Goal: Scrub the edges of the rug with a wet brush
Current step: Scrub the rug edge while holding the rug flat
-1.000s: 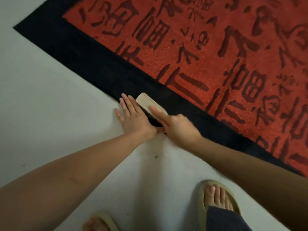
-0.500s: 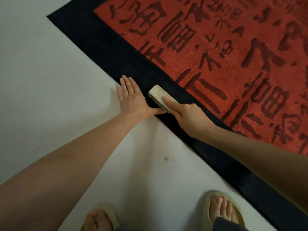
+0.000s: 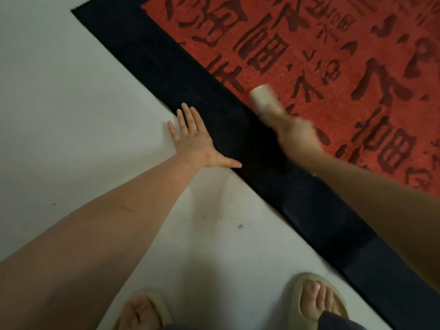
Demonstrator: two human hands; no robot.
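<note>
The rug is lying flat on the pale floor, its red field of dark characters framed by a black border that is running diagonally past the person's 2 sandalled feet. It is looking large, dense and short-piled, so it is probably heavy enough to stay put in the middle but limp enough at the rim to creep or curl under hard strokes; the sensible place to steady it is the border itself, pressed down from above. The left hand is doing roughly that, lying flat and spread at the outer rim of the border, fingers straight, thumb reaching onto the black pile. The right hand is blurred with motion just inside the border, over the red field, and is gripping the brush by its near end. The brush is looking like a small, stiff, pale block, likely light and possibly slick when wet, best held across its back with fingers wrapped over both long sides; its bristles are not showing here.
</note>
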